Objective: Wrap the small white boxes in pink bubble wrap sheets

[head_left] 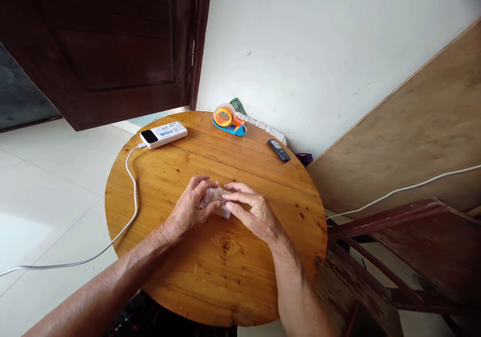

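Left hand: our left hand (191, 204) has its fingers curled around the left side of the packet, thumb on the near side, so we've got a light grip on it.
Right hand: fingers of our right hand (257, 212) are loosely open and a bit bent, with the index fingertip on the packet and the thumb tip right by its edge. Can't tell if any of them are pinching it.
Packet: our small, crinkly, see-through packet (217, 200) sits between both hands, around the middle of the table. What's inside is too small for us to make out.
Table: we're at a round wooden table (225, 289) with knots and a long seam.
White device: over at the far left of the tabletop, black screen and printed label on our white device (164, 134), with a white cable (136, 197) plugged in and running off the table's left side.
Tape dispenser: blue and orange, our tape dispenser (229, 120) is near the far edge.
Dark handheld: our dark handheld device (278, 150) lies at the far right, screen up.
Background: we can see a dark red door (112, 41) on the left, a white wall (319, 51) ahead, and a wooden board (413, 111) on the right.
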A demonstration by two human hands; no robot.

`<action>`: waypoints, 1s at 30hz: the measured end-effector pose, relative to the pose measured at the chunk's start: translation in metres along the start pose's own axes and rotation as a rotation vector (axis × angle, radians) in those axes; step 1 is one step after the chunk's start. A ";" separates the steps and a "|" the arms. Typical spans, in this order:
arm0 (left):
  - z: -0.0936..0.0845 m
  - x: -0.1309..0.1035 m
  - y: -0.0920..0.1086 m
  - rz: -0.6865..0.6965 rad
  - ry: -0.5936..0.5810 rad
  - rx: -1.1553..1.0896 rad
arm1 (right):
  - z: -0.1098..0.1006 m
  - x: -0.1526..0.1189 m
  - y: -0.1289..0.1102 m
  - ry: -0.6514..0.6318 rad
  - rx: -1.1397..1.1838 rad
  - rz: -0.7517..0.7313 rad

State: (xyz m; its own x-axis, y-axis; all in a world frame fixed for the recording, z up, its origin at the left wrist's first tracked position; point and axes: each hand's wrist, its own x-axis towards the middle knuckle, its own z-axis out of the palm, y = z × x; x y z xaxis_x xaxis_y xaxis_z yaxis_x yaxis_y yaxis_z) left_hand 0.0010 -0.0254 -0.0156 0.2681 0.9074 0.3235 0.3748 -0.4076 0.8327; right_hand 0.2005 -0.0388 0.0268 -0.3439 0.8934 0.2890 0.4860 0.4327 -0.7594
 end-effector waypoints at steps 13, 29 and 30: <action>0.001 -0.002 0.001 0.250 0.059 0.214 | -0.004 0.001 0.003 0.203 -0.006 0.040; -0.009 -0.007 0.012 0.212 0.016 0.054 | -0.002 0.003 0.007 0.344 0.000 0.050; -0.010 -0.007 0.013 0.200 0.031 0.041 | -0.004 0.003 0.008 0.352 0.021 0.061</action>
State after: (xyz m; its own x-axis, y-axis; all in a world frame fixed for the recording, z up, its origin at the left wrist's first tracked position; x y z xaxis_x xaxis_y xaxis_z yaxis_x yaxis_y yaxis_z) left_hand -0.0048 -0.0358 -0.0020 0.3134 0.8105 0.4948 0.3525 -0.5831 0.7319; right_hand 0.2065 -0.0324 0.0235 -0.0148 0.9058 0.4233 0.4792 0.3780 -0.7921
